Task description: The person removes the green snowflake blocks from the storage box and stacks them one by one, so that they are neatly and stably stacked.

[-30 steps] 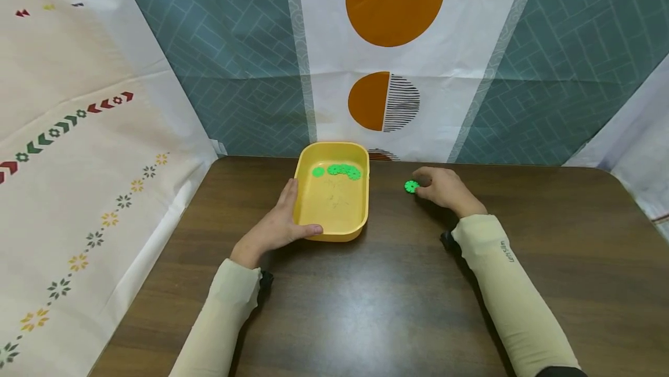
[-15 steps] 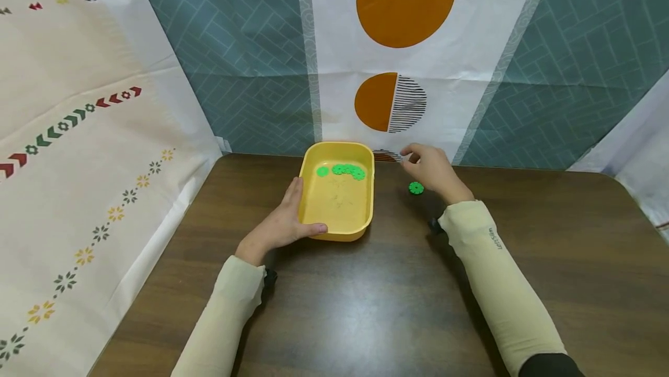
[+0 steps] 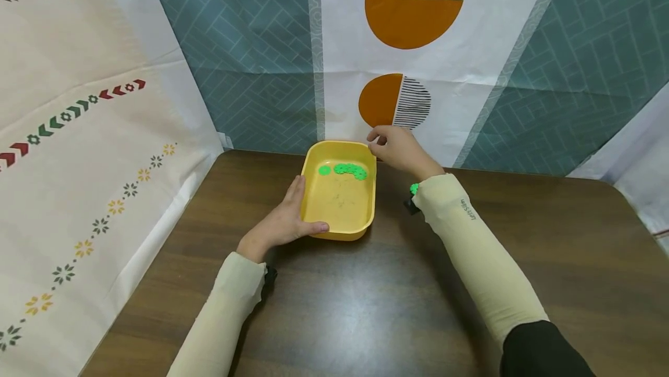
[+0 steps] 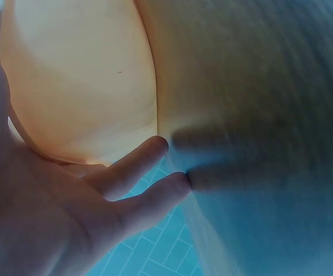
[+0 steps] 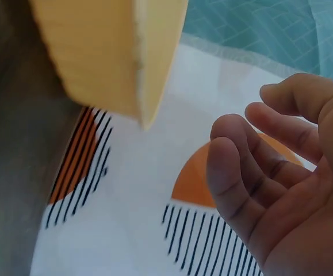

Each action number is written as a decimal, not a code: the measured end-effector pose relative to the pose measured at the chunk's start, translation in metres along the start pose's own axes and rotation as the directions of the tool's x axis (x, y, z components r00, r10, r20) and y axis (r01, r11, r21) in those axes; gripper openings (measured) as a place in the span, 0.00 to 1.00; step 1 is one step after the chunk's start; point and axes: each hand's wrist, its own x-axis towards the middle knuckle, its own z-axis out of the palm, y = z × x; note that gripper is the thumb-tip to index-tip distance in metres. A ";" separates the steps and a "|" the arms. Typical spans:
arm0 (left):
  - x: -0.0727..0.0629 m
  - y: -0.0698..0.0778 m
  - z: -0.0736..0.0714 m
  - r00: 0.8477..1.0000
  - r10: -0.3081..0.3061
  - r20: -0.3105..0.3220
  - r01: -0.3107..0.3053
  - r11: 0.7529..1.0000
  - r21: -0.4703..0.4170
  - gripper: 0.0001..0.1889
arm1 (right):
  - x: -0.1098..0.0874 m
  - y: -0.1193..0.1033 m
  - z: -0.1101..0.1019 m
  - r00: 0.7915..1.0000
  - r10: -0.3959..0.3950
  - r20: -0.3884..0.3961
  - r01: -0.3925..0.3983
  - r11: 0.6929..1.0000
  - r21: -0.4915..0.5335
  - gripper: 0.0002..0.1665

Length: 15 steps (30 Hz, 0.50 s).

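A yellow plastic tray (image 3: pixel 338 214) stands at the back of the dark wooden table. Along its left wall lie the straight, spread fingers of my left hand (image 3: pixel 279 223), and the thumb rests at the near rim. In the left wrist view, two of its fingertips (image 4: pixel 180 183) reach past the tray to the tabletop. My right hand (image 3: pixel 399 147) hovers at the tray's far right corner, fingers loosely bent. Nothing shows between them in the right wrist view. Several green notched discs (image 3: pixel 350 170) and one plain-looking green disc (image 3: pixel 324 170) lie inside the tray.
Another green disc (image 3: pixel 414 189) lies on the table (image 3: pixel 345 301) right of the tray, partly covered by the right sleeve (image 3: pixel 470 237). Behind the table hangs a patterned cloth (image 3: pixel 345 98); a cream cloth (image 3: pixel 104 133) drapes at the left.
My right hand has left the green disc at the right and moved leftward and up to the tray's far right corner. That disc stays on the table. My left hand stays on the tray.
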 end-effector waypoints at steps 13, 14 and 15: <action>0.000 0.000 -0.002 1.000 0.003 0.001 -0.003 1.000 -0.011 0.68 | 0.040 -0.030 0.018 0.998 0.024 0.065 -0.032 0.991 0.133 0.13; -0.001 0.000 -0.002 1.000 0.002 0.002 -0.002 1.000 -0.013 0.68 | 0.043 -0.030 0.022 0.997 0.027 0.066 -0.036 0.989 0.142 0.13; -0.001 0.000 -0.002 1.000 0.001 0.001 -0.001 1.000 -0.015 0.68 | 0.045 -0.030 0.025 0.998 0.029 0.064 -0.038 0.988 0.151 0.13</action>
